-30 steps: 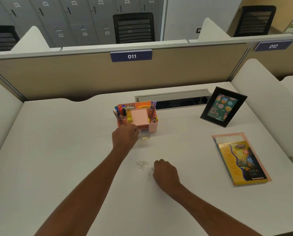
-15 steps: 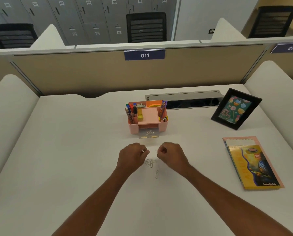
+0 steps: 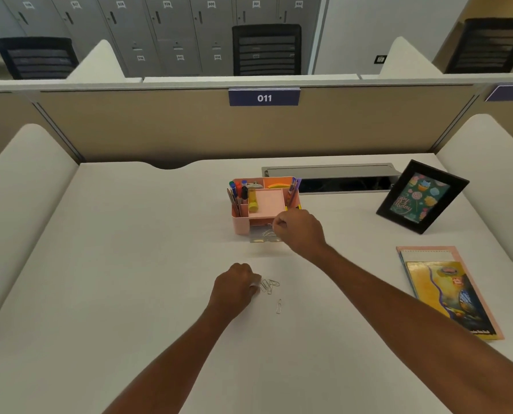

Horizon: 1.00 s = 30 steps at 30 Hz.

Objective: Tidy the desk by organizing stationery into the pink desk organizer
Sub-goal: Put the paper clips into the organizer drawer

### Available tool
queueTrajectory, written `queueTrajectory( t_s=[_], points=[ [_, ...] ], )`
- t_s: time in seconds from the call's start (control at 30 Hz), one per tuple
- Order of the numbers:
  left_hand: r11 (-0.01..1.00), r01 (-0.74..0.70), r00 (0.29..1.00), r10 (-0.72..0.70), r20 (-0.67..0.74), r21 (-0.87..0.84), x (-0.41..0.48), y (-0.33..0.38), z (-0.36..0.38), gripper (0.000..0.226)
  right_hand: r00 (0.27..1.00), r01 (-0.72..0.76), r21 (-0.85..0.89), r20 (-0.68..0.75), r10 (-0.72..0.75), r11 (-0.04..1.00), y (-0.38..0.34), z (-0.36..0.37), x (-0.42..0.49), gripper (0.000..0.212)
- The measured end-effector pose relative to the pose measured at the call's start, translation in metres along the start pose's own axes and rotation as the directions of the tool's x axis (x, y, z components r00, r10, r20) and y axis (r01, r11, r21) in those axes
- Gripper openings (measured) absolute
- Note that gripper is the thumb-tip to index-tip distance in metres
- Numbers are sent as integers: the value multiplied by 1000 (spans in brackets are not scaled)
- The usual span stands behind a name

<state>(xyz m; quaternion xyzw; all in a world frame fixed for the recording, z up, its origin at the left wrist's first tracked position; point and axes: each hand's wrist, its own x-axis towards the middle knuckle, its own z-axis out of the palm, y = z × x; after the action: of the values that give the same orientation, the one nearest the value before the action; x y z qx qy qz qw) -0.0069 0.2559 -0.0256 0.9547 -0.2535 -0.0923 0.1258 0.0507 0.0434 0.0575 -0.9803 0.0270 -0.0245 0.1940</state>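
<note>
While my left hand [image 3: 234,286] is pinching the loose paper clips [image 3: 269,285] on the desk for gathering, my right hand [image 3: 300,231] is hovering curled over the drawer [image 3: 259,238] of the pink desk organizer [image 3: 241,226], holding a clip or not I cannot tell.

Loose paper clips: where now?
Head view: the loose paper clips lie on the desk right of the left hand, in front of the pink organizer; a stray clip sits nearer the camera.

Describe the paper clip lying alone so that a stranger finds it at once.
On the white desk, go from the pink desk organizer toward the near edge, to the left hand beside a small heap of paper clips. The lone paper clip lies just nearer than that heap, apart from it and untouched.
</note>
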Motion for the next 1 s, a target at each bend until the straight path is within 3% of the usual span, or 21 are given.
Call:
queueTrajectory(
  t_s=[0.27, 0.57, 0.77, 0.9, 1.0],
  points=[
    [1000, -21, 998, 20, -64, -8, -1, 0, 8, 18, 979, 101, -341, 203, -32, 935, -1, 16, 31, 25],
    [998, -59, 993, 60, -100, 13, -2, -5, 10, 18, 964, 143, -460, 266, -17, 876, -8, 22, 40, 22],
    [986, -148, 980, 157, -123, 82, -2, -12, 17, 13, 979, 96, -386, 204, -16, 918, -3, 20, 34, 22],
    [978, -175, 975, 189, -120, 115, -2, -12, 16, 12, 979, 157, -197, -99, -179, 968, -1, 18, 0, 25],
    [978, -165, 978, 179, -105, 126, -2, -8, 14, 13, 974, 178, -73, -129, -186, 981, -1, 24, -45, 21]
  ],
)
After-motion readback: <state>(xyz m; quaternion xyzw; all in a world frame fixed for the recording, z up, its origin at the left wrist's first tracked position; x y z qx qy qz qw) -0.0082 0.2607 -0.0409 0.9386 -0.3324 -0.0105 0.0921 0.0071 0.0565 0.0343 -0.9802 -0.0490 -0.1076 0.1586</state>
